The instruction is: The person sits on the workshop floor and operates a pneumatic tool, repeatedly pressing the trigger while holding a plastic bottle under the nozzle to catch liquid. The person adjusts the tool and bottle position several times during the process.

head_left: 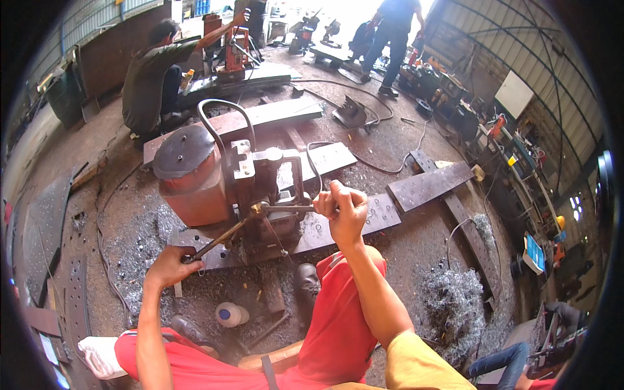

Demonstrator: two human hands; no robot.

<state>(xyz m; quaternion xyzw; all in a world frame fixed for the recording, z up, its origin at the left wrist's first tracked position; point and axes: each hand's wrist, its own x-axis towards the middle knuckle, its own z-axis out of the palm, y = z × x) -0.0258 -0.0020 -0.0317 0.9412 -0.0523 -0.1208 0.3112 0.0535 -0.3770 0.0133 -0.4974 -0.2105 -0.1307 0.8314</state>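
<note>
In front of me a magnetic drill (198, 198) with a reddish-brown motor housing and a dark round top stands on a long steel plate (380, 214) with drilled holes. Handle bars spread from its brass-coloured hub (260, 208). My left hand (170, 266) is closed round the dark end of the long handle bar (224, 237) that slopes down to the left. My right hand (346, 211), in a fist, grips the end of the shorter handle bar (292, 208) pointing right. The drill bit is hidden behind the drill's body.
Metal shavings (452, 305) are heaped at right, with more at left. A white bottle (231, 314) stands by my feet. Steel plates (266, 117) and cables (390, 170) lie beyond. One person (153, 84) crouches at another drill; another person (390, 39) stands farther back.
</note>
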